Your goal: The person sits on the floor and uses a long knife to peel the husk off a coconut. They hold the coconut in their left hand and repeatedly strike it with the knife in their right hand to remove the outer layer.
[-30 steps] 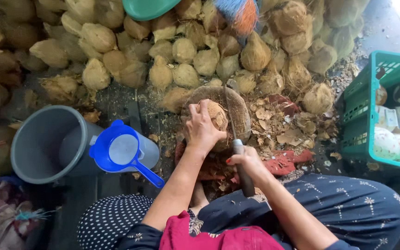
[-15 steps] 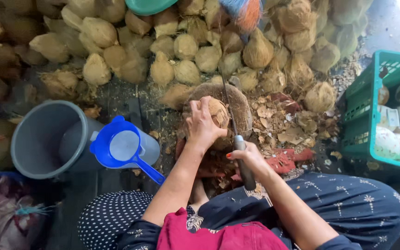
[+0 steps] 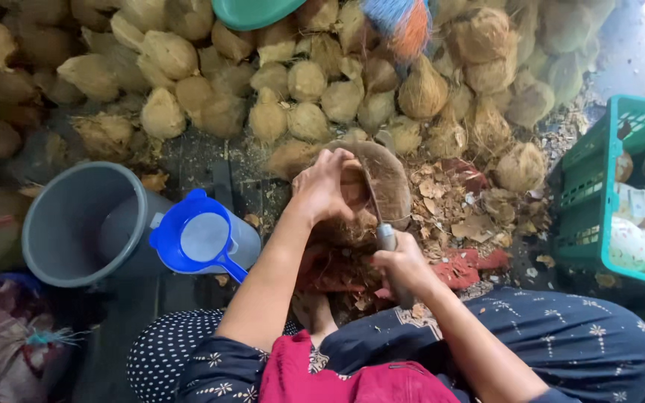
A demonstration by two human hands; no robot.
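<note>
My left hand (image 3: 325, 185) grips a husked coconut (image 3: 356, 186) and holds it against a round wooden block (image 3: 393, 179) in front of me. My right hand (image 3: 401, 263) is closed on the handle of a knife (image 3: 384, 231); its curved blade runs up along the right side of the coconut, touching it. Brown husk scraps (image 3: 337, 265) lie under both hands, between my knees.
A big heap of husked coconuts (image 3: 300, 82) fills the far side. A grey bucket (image 3: 76, 224) with a blue strainer scoop (image 3: 199, 239) stands at left. A green crate (image 3: 599, 186) with coconut halves sits at right. Shell chips (image 3: 457, 201) litter the floor.
My view has shifted slightly. The left hand has turned the coconut, and the knife blade has come up closer against its right side.
</note>
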